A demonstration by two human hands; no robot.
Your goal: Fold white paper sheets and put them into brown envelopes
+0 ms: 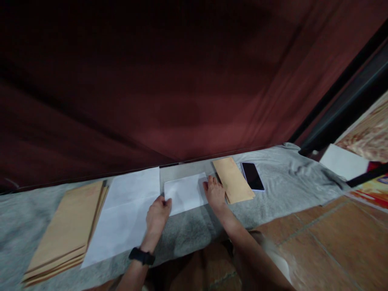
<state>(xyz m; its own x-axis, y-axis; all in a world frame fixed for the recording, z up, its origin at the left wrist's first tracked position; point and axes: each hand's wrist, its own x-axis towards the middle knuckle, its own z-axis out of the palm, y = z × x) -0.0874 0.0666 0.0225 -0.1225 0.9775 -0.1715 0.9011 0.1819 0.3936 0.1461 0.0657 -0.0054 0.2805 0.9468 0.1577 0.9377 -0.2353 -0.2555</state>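
Observation:
A folded white sheet of paper (185,193) lies on the grey cloth (281,182) in front of me. My left hand (157,217), with a black watch on the wrist, has its fingers curled in a pinch on the sheet's near left corner. My right hand (214,194) rests flat on the sheet's right edge, fingers stretched out. Just right of that hand lies a small stack of brown envelopes (233,179).
A stack of white sheets (124,214) lies left of the folded one, and a larger pile of brown envelopes (68,230) sits further left. A dark phone (252,176) lies right of the small envelope stack. A dark red curtain (169,81) hangs behind; tiled floor (333,242) is at right.

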